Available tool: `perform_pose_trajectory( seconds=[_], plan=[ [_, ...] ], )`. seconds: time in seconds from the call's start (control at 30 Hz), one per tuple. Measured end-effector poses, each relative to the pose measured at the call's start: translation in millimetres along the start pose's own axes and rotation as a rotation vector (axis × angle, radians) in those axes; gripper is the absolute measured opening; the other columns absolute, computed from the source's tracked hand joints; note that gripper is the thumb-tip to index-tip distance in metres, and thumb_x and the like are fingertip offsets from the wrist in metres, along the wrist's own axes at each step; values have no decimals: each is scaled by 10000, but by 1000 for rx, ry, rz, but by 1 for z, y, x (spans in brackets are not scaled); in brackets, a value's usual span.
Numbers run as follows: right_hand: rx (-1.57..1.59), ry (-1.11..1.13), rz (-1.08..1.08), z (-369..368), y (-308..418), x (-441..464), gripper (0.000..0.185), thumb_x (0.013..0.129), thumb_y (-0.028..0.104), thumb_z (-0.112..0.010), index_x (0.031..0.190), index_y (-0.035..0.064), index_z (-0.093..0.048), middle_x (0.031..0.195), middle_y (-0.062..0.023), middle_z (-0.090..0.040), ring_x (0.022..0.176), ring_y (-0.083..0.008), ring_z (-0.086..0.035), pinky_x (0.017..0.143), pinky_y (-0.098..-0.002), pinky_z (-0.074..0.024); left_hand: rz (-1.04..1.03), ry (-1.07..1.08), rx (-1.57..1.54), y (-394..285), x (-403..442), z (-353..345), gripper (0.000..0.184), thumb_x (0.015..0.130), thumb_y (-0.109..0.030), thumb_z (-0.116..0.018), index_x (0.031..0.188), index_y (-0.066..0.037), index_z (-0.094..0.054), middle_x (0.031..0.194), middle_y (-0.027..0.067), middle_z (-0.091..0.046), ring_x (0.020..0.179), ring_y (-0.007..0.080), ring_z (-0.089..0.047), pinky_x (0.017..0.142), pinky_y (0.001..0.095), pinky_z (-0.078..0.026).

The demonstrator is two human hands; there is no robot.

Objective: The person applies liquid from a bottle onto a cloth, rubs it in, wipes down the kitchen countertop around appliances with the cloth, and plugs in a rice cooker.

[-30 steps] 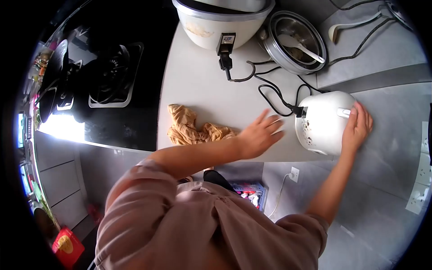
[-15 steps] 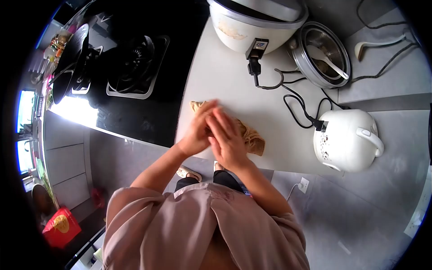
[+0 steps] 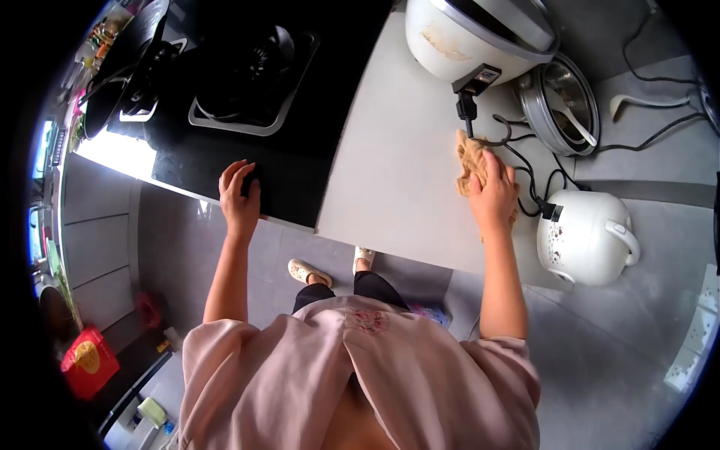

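My right hand (image 3: 495, 196) presses down on a crumpled tan cloth (image 3: 469, 161) on the pale countertop (image 3: 401, 142). The fingers rest over the cloth's right part, and some of it shows beneath the palm. Over the front edge of the black glass stove top (image 3: 289, 176), my left hand (image 3: 240, 196) holds nothing, its fingers curved and the thumb apart. Whether its fingertips touch the glass I cannot tell.
Behind the cloth stands a large white rice cooker (image 3: 442, 41) with a black plug. A metal pot (image 3: 536, 112) with a spoon, looped black cords and a smaller white rice cooker (image 3: 589, 236) sit at the right. Left is a burner (image 3: 277, 120).
My hands were together over the cloth and have parted. The left moved left to the stove; the right moved right with the cloth, now near the cords. The view has shifted slightly.
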State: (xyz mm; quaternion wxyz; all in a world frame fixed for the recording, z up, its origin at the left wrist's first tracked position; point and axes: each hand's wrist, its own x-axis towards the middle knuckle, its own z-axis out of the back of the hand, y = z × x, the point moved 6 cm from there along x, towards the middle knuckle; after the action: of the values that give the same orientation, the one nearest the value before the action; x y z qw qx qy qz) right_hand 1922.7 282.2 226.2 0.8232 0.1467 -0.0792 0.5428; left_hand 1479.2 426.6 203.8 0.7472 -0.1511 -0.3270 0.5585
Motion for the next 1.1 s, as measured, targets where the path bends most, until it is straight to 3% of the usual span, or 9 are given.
perform_pose_trajectory(
  seconds=[0.3, 0.47, 0.5, 0.57, 0.6, 0.67, 0.83, 0.93, 1.1],
  plan=[
    [228, -218, 160, -34, 85, 17, 534, 724, 50, -681, 1235, 74, -532, 1192, -164, -601, 1052, -329, -567, 925, -457, -388, -37, -116, -3, -7, 4, -1, 208, 778, -92, -695, 985, -64, -689, 1106, 87, -615, 1060, 278, -564, 932, 369, -444],
    [166, -214, 83, -67, 120, 68, 432, 720, 44, -679, 1137, 114, -590, 1167, -68, -616, 914, -297, -535, 812, -419, -430, -66, -90, 117, -6, 2, -7, 224, 780, -140, -701, 993, -72, -681, 1102, 81, -604, 1065, 280, -551, 947, 378, -428],
    [668, 75, -152, -94, 115, 53, 426, 708, 41, -684, 1115, 139, -606, 1165, -40, -613, 926, -277, -528, 785, -416, -436, -85, -91, 125, -6, 2, -8, 225, 783, -141, -695, 999, -78, -677, 1099, 77, -601, 1063, 280, -548, 945, 381, -426],
    [864, 146, 8, -79, 155, -1, 425, 688, 43, -689, 1086, 177, -627, 1148, 4, -603, 922, -253, -520, 754, -406, -445, -97, -84, 126, -7, 3, -7, 224, 785, -139, -692, 1000, -80, -676, 1096, 76, -601, 1058, 281, -549, 940, 384, -428],
    [534, -76, 382, -39, 188, -36, 427, 680, 49, -690, 1079, 190, -632, 1132, 20, -597, 906, -247, -519, 751, -399, -447, -104, -79, 130, -7, 3, -7, 222, 786, -136, -689, 1001, -83, -675, 1092, 75, -601, 1053, 282, -550, 936, 387, -430],
    [450, -132, 356, -13, 187, -70, 475, 648, 41, -684, 1092, 203, -631, 1095, 30, -589, 863, -257, -519, 733, -403, -446, -124, -64, 123, -9, 2, -6, 227, 797, -130, -674, 1020, -86, -669, 1097, 78, -597, 1052, 283, -548, 938, 386, -424],
    [126, -265, -16, 14, 29, -85, 483, 663, 51, -660, 1139, 115, -612, 1138, -114, -610, 980, -320, -575, 866, -481, -427, -108, -29, 150, -5, 0, -9, 223, 828, -166, -644, 1040, -100, -660, 1135, 66, -581, 1102, 271, -519, 973, 394, -387],
    [1168, -183, -640, 9, -56, -115, 461, 800, 133, -679, 1244, 51, -581, 1197, -122, -621, 1023, -314, -569, 891, -447, -457, -79, -4, 179, -5, 0, -10, 222, 838, -174, -628, 1049, -111, -657, 1148, 58, -576, 1120, 265, -507, 976, 394, -378],
    [-304, -221, -456, 19, -42, -117, 586, 747, 297, -683, 1291, 159, -514, 1189, -178, -568, 1093, -370, -492, 881, -531, -427, -92, -5, 185, -9, 1, -9, 238, 841, -173, -615, 1072, -124, -650, 1156, 56, -570, 1127, 272, -498, 973, 393, -375]
  ],
)
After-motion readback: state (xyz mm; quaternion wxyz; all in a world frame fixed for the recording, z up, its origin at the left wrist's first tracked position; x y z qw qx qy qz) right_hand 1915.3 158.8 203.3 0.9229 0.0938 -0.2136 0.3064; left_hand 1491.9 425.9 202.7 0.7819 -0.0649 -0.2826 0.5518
